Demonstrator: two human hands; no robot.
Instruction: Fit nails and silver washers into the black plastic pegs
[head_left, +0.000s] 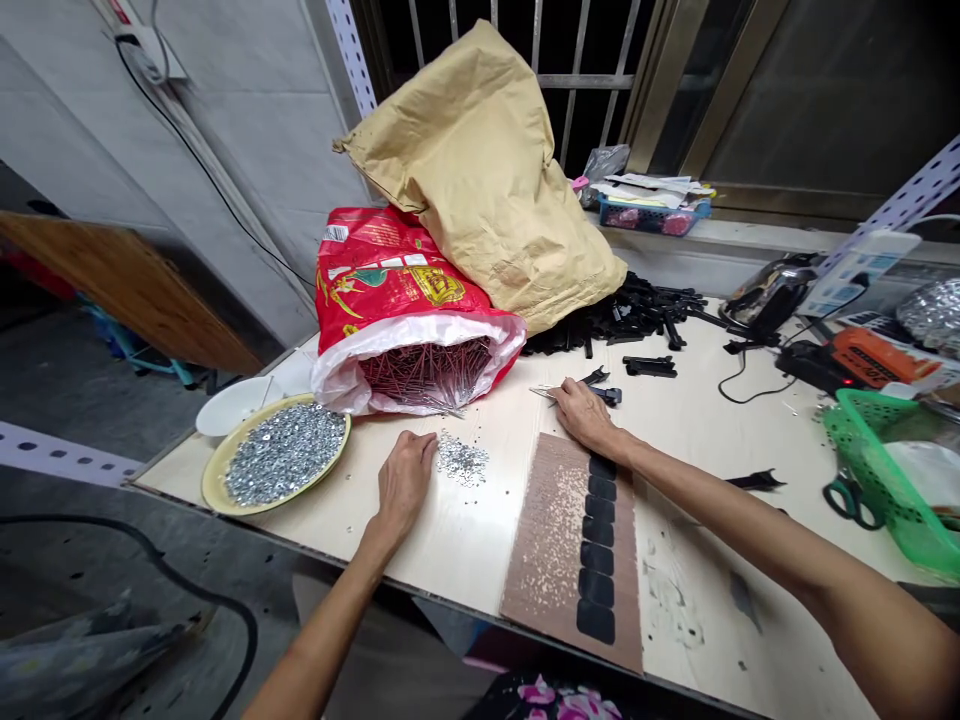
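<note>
My left hand (407, 478) rests on the table with its fingers curled and pinched, at the left edge of a small heap of tiny silvery metal pieces (463, 460). Whatever its fingertips hold is too small to make out. Farther right, my right hand (586, 414) is closed, palm down, with thin metal pins (541, 391) poking out past its fingertips. Just beyond it lies a black plastic part (609, 396), partly hidden by the hand. Below the right wrist is a brown board (547, 560) with a column of black rounded pads (597, 560).
A yellow bowl of metal pieces (211, 485) stands left, near the table edge. Behind are a red sack (405, 275) of long thin rods, a large paper sack (487, 170) and piled black parts (645, 305). Scissors (853, 500) and a green basket (870, 480) are right.
</note>
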